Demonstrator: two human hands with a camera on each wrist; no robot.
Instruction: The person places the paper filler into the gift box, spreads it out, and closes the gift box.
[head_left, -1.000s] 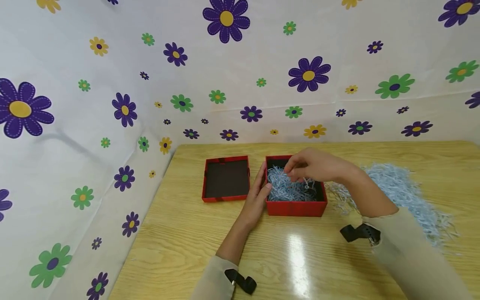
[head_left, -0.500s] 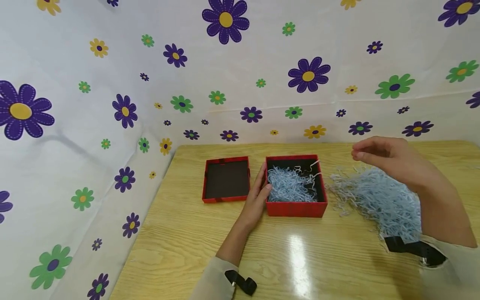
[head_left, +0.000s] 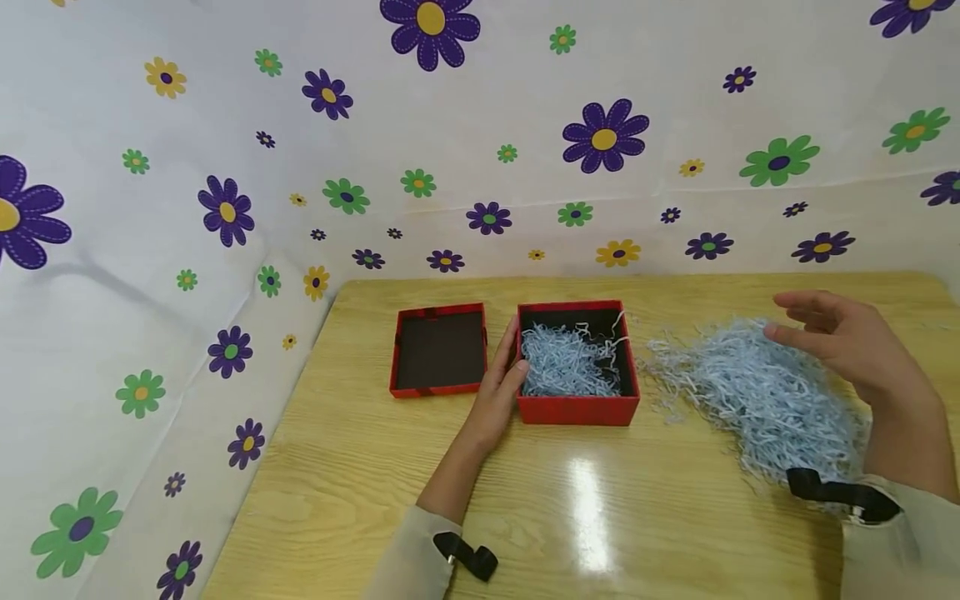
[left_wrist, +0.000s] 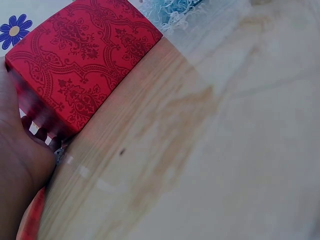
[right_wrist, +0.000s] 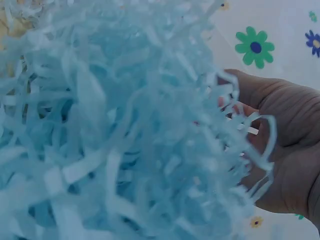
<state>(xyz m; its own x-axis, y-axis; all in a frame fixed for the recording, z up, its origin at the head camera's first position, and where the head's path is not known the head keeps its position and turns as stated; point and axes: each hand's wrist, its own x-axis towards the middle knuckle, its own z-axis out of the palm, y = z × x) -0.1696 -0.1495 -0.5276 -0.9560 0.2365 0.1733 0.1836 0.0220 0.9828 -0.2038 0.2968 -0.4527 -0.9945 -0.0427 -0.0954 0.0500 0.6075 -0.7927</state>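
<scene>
A red patterned box (head_left: 577,411) with a dark inside stands uncovered on the table, light-blue shredded paper (head_left: 566,362) filling its left part. A few pale strands hang over its right rim. My left hand (head_left: 495,400) rests along the box's left wall, fingers extended, thumb by the rim. The left wrist view has the left hand (left_wrist: 22,145) against the box's short side, next to its red front face (left_wrist: 85,55). My right hand (head_left: 847,342) hovers at the loose heap of shredded paper (head_left: 780,400), thumb and fingers apart. In the right wrist view, strands partly hide the right hand (right_wrist: 290,140).
The box's red lid (head_left: 441,350) lies inside-up to the left of the box, close to the left hand. Stray strands (head_left: 667,358) spread between box and heap. A flower-print sheet (head_left: 525,125) hangs behind the wooden table (head_left: 337,467) and along its left side.
My right hand has moved from over the box to the right, to the paper heap, leaving strands across the box's right rim. The left hand stays at the box. The head view has shifted slightly.
</scene>
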